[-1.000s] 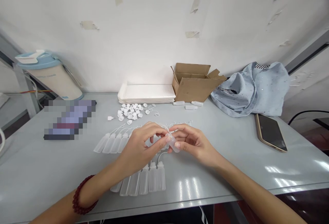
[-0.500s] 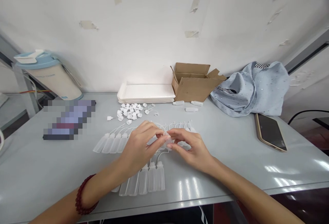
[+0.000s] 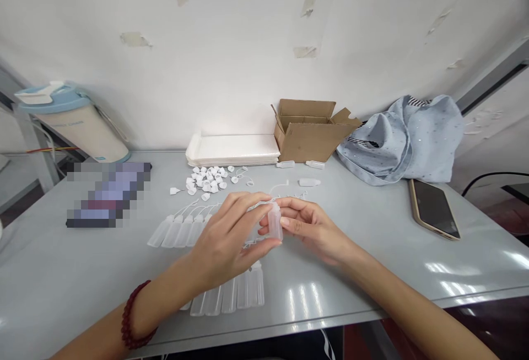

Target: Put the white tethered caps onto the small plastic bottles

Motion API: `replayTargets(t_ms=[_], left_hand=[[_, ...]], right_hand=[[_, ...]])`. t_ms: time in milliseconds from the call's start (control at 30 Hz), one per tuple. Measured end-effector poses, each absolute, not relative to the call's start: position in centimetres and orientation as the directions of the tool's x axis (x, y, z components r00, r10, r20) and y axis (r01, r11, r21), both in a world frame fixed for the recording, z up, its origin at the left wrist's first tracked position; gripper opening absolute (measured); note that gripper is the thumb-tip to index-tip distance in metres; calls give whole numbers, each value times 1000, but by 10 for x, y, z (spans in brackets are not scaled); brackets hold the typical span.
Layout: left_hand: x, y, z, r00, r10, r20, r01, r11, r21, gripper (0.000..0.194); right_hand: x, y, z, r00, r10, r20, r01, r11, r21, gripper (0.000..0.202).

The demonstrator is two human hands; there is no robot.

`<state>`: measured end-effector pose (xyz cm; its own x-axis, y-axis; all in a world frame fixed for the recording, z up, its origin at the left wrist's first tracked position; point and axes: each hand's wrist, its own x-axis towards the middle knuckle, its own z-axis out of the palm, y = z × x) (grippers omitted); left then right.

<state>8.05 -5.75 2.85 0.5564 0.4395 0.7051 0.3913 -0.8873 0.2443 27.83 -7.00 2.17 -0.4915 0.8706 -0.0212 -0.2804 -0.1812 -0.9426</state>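
Note:
A small translucent bottle (image 3: 275, 222) stands nearly upright between my hands, above the middle of the table. My right hand (image 3: 308, 227) grips it from the right with thumb and fingers. My left hand (image 3: 231, 233) touches the bottle too, fingers at its top and thumb near its base. Behind and below my left hand lie two rows of similar bottles: the back row (image 3: 177, 232) has thin curved strips at the necks, and the front row (image 3: 229, 294) is near the table edge. Some are hidden by my hands. White caps (image 3: 210, 178) lie in a loose pile behind.
A stack of white sheets (image 3: 235, 148) and an open cardboard box (image 3: 309, 139) stand by the wall. Several small bottles lie before the box. A tumbler (image 3: 82, 123) and blurred device (image 3: 109, 194) are left; a blue bag (image 3: 400, 145) and phone (image 3: 433, 208) right.
The bottle between my hands has come into clearer view, more upright. My left thumb has moved down and away from my fingers. One loose bottle by the box has shifted slightly.

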Motion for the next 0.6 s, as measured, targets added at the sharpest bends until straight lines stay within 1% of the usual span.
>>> replayTargets(t_ms=[100,167,267,333,400,467,533,600], left_hand=[[79,-56,25,621,392,679,367,-911,190,52],[78,-56,24,629,387,675,366,-913,183,52],[78,-58,25,632,401,663,355,-911,212,48],[78,-60,28,657,396,641,325,-916,234,45],[77,-64,32,697,391,601,287,-920,265,42],[78,-69,35,755,400,520,260,-910,321,39],[78,-74,36,817,402,413,256,-895,366,35],[80,-79,35,866,390,312,266,-888,374,32]], right_hand=[[278,-69,21,-528,848,-44,-317,-244,-916,31],[278,-68,21,-551,833,-49,-330,-271,-904,30],[281,-67,22,-595,802,-44,-305,-276,-912,29],[286,-64,24,-635,770,-54,-229,-255,-940,27],[294,-61,28,-695,713,-92,-96,-218,-971,25],[303,-57,33,-738,656,-158,62,-168,-984,22],[311,-53,37,-714,664,-220,180,-129,-975,20],[319,-49,40,-656,705,-269,260,-123,-958,23]])
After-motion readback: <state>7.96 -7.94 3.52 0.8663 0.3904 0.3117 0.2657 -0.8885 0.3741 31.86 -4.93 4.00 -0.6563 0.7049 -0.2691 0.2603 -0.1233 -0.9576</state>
